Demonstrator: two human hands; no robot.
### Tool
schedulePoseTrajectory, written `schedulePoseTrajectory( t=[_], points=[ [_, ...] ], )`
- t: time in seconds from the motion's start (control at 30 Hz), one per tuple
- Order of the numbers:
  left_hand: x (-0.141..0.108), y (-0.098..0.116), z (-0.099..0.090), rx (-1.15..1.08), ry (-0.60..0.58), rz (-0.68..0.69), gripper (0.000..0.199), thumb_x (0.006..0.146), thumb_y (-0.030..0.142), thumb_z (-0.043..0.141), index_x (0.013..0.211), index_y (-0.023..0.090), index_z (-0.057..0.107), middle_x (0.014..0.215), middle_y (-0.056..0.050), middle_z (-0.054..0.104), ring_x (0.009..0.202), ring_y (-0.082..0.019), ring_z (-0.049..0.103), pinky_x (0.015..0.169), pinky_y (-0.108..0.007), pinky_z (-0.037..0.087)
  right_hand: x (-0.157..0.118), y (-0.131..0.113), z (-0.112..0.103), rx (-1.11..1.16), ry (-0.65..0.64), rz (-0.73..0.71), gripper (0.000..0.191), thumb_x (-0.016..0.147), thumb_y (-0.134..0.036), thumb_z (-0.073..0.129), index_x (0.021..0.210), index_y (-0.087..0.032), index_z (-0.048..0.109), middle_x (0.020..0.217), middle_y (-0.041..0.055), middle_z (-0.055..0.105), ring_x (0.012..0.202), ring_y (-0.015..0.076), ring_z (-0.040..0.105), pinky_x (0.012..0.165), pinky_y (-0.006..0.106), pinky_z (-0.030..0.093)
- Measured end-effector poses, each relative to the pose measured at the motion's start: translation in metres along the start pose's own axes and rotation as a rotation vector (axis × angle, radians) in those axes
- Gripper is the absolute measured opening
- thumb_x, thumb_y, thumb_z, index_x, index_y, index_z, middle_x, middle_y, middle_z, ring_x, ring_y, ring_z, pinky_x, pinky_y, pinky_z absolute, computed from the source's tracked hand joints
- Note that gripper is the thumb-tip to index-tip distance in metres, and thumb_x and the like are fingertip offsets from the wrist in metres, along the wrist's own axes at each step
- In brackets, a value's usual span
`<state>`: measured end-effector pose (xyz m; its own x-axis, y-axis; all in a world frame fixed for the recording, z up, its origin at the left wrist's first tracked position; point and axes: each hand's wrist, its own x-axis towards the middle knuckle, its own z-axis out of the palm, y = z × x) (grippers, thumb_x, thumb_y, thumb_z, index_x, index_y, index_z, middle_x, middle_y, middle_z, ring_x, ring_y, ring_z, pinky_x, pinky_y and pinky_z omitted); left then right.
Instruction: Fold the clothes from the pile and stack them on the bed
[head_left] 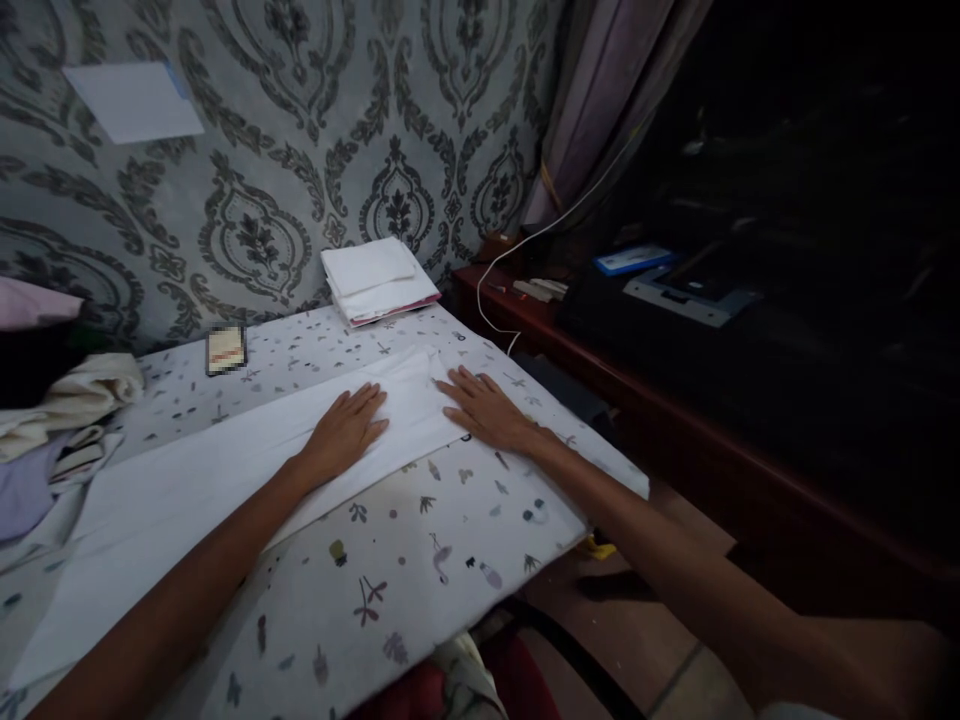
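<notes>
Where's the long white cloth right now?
In the head view, the long white cloth runs from lower left to centre on the patterned sheet, beneath the left hand.

Both arms [202, 590] extended, hands [342, 436] flat, fingers [460, 392] slightly spread.

Printed surface [465, 530], white cloth [217, 460], folded stack [379, 280], clothes [86, 400], dark-edged item [226, 350]

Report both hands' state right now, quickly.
Left hand: open, palm down on the white cloth, grasping nothing.
Right hand: open, palm down, fingertips at the cloth's end, grasping nothing.
</notes>
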<state>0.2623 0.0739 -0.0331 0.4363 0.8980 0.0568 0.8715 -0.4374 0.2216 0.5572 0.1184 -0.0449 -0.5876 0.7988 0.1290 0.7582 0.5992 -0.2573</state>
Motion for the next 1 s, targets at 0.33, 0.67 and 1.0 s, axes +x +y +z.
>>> schedulePoseTrajectory(
  t=[0.33, 0.67, 1.0],
  points=[
    [-0.010, -0.010, 0.009, -0.026, 0.134, -0.027, 0.055, 0.101, 0.047, 0.030, 0.146, 0.020, 0.045, 0.159, -0.010, 0.039, 0.147, -0.024, 0.035, 0.121, -0.045, 0.026, -0.036, 0.005, -0.019, 0.224, 0.312, 0.089, 0.022, 0.093, -0.041, 0.055, 0.093, -0.021, 0.065, 0.122, 0.0129, 0.062, 0.121, 0.0294, 0.055, 0.103, 0.052, 0.045],
    [0.046, -0.023, -0.008, -0.066, 0.200, -0.204, 0.042, 0.094, 0.040, 0.043, 0.128, 0.018, 0.057, 0.115, -0.014, 0.060, 0.110, -0.032, 0.054, 0.097, -0.046, 0.045, -0.045, 0.006, -0.022, 0.325, 0.206, 0.087, 0.007, 0.084, -0.026, 0.058, 0.087, -0.022, 0.061, 0.124, 0.0103, 0.058, 0.121, 0.0278, 0.052, 0.105, 0.051, 0.042],
    [0.061, -0.023, -0.013, -0.027, 0.235, -0.287, 0.022, 0.093, 0.020, 0.040, 0.104, 0.019, 0.059, 0.107, -0.013, 0.062, 0.107, -0.029, 0.056, 0.095, -0.043, 0.045, -0.043, 0.014, -0.016, 0.354, 0.249, 0.067, 0.012, 0.088, -0.031, 0.052, 0.080, -0.022, 0.055, 0.117, 0.0111, 0.060, 0.112, 0.0273, 0.055, 0.097, 0.049, 0.047]
  ],
)
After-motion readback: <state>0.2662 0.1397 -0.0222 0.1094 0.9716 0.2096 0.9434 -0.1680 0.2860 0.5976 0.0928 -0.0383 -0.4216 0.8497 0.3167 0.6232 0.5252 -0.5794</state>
